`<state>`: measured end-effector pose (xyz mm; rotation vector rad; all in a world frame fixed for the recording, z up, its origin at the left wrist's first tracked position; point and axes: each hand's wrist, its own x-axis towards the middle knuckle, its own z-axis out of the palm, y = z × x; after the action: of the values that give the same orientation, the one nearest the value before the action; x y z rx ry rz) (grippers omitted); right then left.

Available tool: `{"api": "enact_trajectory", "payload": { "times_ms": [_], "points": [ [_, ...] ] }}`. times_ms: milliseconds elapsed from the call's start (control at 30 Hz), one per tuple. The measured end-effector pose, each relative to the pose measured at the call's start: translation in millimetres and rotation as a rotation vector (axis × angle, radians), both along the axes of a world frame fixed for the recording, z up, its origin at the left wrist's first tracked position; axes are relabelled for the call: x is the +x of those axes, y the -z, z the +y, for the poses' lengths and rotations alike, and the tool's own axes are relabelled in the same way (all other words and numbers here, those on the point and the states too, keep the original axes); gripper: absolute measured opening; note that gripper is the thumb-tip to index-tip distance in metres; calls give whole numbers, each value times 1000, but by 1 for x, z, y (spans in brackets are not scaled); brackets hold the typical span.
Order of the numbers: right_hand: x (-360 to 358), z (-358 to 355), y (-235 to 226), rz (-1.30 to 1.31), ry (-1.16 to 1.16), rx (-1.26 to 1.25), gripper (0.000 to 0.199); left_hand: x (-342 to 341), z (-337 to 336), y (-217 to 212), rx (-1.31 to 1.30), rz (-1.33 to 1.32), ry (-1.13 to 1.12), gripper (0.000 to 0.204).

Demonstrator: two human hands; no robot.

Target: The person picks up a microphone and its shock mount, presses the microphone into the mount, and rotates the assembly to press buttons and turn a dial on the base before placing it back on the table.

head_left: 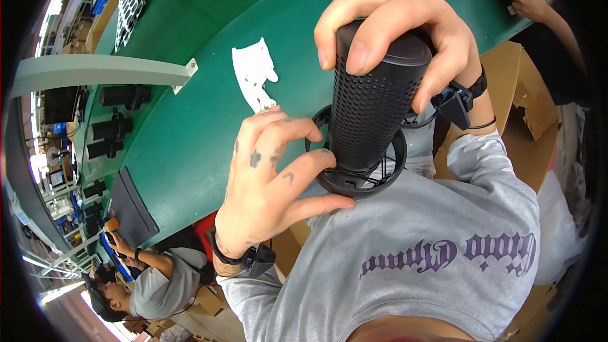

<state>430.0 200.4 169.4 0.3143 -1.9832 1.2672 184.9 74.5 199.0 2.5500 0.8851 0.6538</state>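
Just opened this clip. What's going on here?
The person is working on a black perforated cylinder above a green table. Their right hand grips its upper end, while the left hand has fingers and thumb at a black ring by its lower end. Whether the two are joined isn't clear. A white piece lies on the table, beyond the left hand. A co-worker is off to the left.

A green tabletop [180, 158] bears an irregular white piece [251, 71] and a flat dark pad [134, 209].
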Motion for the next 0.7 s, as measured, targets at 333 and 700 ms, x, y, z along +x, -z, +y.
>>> {"api": "enact_trajectory", "payload": {
  "times_ms": [333, 700],
  "points": [
    [-3, -7, -7, -55, -49, 16, 51, 10, -5, -15, -305, 55, -9, 48],
    [-7, -16, -1, -98, -89, 20, 49, 11, -19, 1, -847, -85, -68, 37]
  ]
}}
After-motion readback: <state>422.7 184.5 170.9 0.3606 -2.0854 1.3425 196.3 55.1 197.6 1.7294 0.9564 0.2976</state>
